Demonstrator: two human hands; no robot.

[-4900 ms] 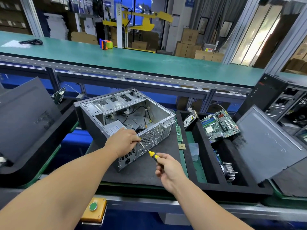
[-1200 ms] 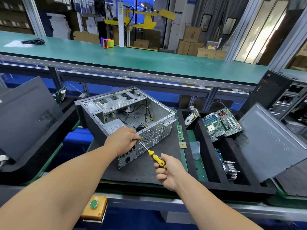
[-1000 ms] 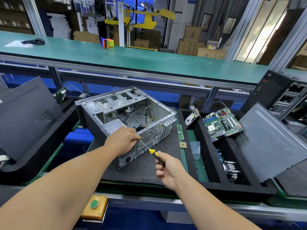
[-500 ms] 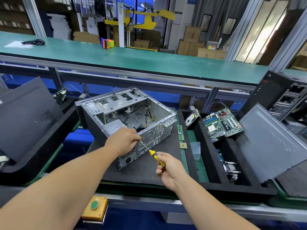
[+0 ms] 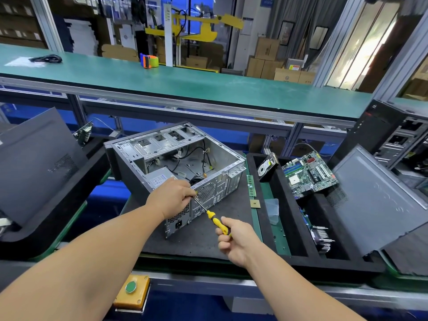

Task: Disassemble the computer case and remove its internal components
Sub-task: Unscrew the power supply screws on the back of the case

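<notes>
Case (image 5: 176,158) lies open on the counter (image 5: 208,237). My right hand (image 5: 234,239) grips the screwdriver (image 5: 216,222); left hand (image 5: 172,196) curls over the rear edge, bracing. Keep the tip square in the screw, press inward while turning.

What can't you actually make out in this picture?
Head view only:
- Screwdriver tip and its screw: hidden behind the left hand.
- Power supply label: too small to read.
- Side panel at left: cut off by the frame edge.

Green bench (image 5: 208,89), stacked cartons (image 5: 266,59) behind (bright window (image 5: 370,42))
</notes>
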